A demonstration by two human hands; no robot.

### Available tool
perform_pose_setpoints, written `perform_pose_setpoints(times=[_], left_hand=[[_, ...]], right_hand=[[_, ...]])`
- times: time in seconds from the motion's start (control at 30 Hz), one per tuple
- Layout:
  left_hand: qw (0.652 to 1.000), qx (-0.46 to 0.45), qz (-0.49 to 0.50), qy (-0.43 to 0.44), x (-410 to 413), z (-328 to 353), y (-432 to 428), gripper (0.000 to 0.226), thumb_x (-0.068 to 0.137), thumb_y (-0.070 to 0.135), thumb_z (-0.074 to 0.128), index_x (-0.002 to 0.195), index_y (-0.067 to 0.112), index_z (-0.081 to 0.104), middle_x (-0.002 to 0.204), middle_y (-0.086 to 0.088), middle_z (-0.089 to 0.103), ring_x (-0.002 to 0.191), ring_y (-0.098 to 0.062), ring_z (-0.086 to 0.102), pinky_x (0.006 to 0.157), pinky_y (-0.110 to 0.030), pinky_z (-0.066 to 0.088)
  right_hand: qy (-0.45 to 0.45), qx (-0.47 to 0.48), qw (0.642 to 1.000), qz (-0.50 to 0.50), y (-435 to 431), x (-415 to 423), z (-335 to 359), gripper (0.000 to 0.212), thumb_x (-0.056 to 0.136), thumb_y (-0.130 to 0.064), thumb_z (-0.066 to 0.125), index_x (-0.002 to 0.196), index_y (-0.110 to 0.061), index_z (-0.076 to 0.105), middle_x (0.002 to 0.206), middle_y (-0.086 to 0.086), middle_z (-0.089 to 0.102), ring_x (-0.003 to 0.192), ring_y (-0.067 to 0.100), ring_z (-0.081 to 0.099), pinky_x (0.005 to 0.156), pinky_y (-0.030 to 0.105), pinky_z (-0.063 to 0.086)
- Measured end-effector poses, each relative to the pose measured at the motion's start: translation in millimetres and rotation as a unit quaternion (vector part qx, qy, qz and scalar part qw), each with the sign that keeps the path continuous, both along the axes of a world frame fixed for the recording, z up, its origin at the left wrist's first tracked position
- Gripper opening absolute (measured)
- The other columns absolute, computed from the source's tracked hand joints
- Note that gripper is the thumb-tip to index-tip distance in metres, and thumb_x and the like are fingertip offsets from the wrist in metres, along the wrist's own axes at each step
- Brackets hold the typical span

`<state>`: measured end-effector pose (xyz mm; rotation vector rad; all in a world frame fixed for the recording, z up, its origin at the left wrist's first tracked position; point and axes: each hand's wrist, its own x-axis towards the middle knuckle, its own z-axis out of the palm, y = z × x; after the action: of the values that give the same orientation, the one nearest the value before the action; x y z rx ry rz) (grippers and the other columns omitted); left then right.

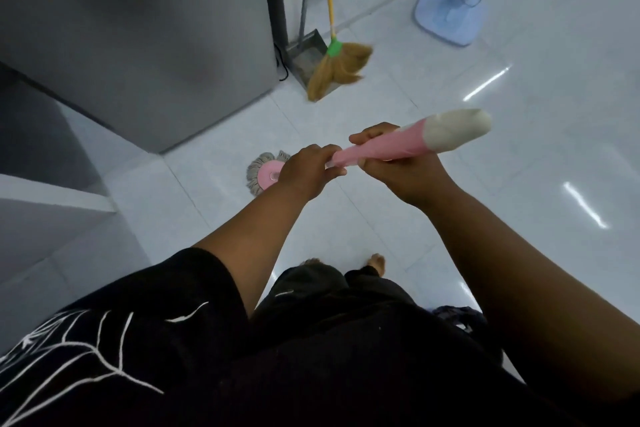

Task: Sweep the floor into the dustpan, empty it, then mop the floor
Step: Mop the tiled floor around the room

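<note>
Two of three stages look done: broom (337, 69) and dustpan (306, 57) parked by the grey cabinet (138, 28). Mopping underway. Left hand (306, 172) and right hand (401, 172), fingers wrapped tight round the pink mop handle (391, 146); mop head (265, 173) on the floor (519, 149), beside the cabinet corner.

The floor (398, 225) was laid with glossy white tiles that caught streaks of ceiling light on the right. A tall grey cabinet (138, 28) filled the upper left, with a pale ledge (52, 191) below it. A light-blue fan base (450, 14) stood at the far right.
</note>
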<state>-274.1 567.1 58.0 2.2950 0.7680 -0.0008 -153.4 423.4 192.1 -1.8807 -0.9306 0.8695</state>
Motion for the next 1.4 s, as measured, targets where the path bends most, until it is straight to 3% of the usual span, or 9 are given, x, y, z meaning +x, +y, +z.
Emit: perform_pose_setpoints(times=[0.33,0.47,0.6,0.8,0.93,1.03,1.1,1.27,1.4], left_hand=[[0.996,-0.01,-0.062,0.06,34.2,-12.6,-68.8,0.022,0.094,0.034,0.058,0.107,0.016,0.054,0.1,-0.007,0.063,0.089,-0.028,0.057,0.065,-0.032,0.035],[0.995,-0.021,-0.054,0.077,48.6,-17.4,-94.5,0.019,0.094,0.029,0.058,0.105,0.014,0.053,0.099,-0.009,0.062,0.089,-0.03,0.056,0.068,-0.034,0.039],[0.995,-0.028,-0.041,0.084,58.2,-24.3,-116.3,0.016,0.094,0.025,0.058,0.102,0.011,0.053,0.098,-0.01,0.062,0.088,-0.03,0.056,0.073,-0.041,0.045],[0.995,-0.028,-0.03,0.096,69.0,-34.6,-144.4,0.015,0.093,0.022,0.06,0.101,0.011,0.054,0.096,-0.009,0.061,0.087,-0.03,0.055,0.072,-0.04,0.045],[0.989,-0.018,-0.033,0.142,66.4,-41.3,-166.7,0.013,0.094,0.025,0.057,0.099,0.015,0.051,0.095,-0.004,0.059,0.084,-0.028,0.056,0.07,-0.041,0.048],[0.987,-0.005,-0.029,0.158,58.9,-45.2,-178.9,0.012,0.095,0.026,0.056,0.097,0.016,0.049,0.094,-0.002,0.057,0.08,-0.026,0.056,0.064,-0.037,0.044],[0.987,-0.005,-0.02,0.158,51.5,-46.1,-180.7,0.012,0.096,0.026,0.055,0.098,0.017,0.048,0.094,-0.002,0.056,0.079,-0.024,0.055,0.064,-0.037,0.044],[0.985,-0.018,-0.019,0.169,37.5,-44.6,-171.7,0.013,0.096,0.023,0.054,0.104,0.015,0.049,0.103,-0.003,0.056,0.084,-0.025,0.057,0.071,-0.041,0.048],[0.989,-0.022,-0.005,0.147,27.0,-45.6,-151.1,0.014,0.096,0.024,0.054,0.107,0.014,0.05,0.106,-0.003,0.056,0.083,-0.022,0.054,0.065,-0.035,0.041]], right_hand=[[0.039,-0.025,0.999,-0.009,-92.6,25.7,-14.9,0.021,0.083,-0.019,0.074,0.1,-0.026,0.064,0.092,-0.001,0.064,0.08,0.011,0.062,0.063,0.017,0.048],[0.064,-0.01,0.997,-0.051,-134.4,45.1,-0.9,0.042,0.075,-0.03,0.083,0.113,-0.022,0.066,0.104,-0.008,0.068,0.091,0.006,0.067,0.068,0.013,0.049],[0.05,0.005,0.998,-0.046,-172.1,64.4,25.3,0.048,0.07,-0.036,0.083,0.113,-0.023,0.068,0.114,-0.008,0.069,0.103,0.012,0.065,0.081,0.024,0.053],[-0.055,-0.075,0.993,0.067,-209.0,89.5,54.6,0.052,0.069,-0.054,0.076,0.116,-0.035,0.069,0.118,-0.022,0.066,0.109,-0.004,0.059,0.092,0.018,0.046],[-0.275,-0.212,0.901,0.259,-212.1,83.8,51.7,0.051,0.086,-0.035,0.069,0.134,-0.025,0.057,0.128,-0.002,0.061,0.111,0.019,0.059,0.094,0.034,0.048],[-0.384,-0.226,0.831,0.333,-213.6,62.7,40.3,0.039,0.089,-0.019,0.058,0.128,-0.019,0.056,0.095,0.0,0.054,0.067,0.014,0.052,0.052,0.024,0.038],[-0.4,-0.234,0.816,0.346,-213.9,51.8,38.0,0.037,0.087,-0.019,0.057,0.124,-0.018,0.057,0.087,-0.001,0.051,0.056,0.01,0.042,0.046,0.022,0.021],[-0.405,-0.218,0.808,0.367,-200.5,43.5,35.0,0.052,0.089,-0.032,0.061,0.137,-0.018,0.047,0.108,0.005,0.063,0.081,0.021,0.064,0.063,0.028,0.047],[-0.403,-0.23,0.801,0.377,-173.5,40.3,36.2,0.049,0.088,-0.028,0.063,0.134,-0.021,0.048,0.091,0.001,0.06,0.069,0.016,0.057,0.058,0.025,0.038]])
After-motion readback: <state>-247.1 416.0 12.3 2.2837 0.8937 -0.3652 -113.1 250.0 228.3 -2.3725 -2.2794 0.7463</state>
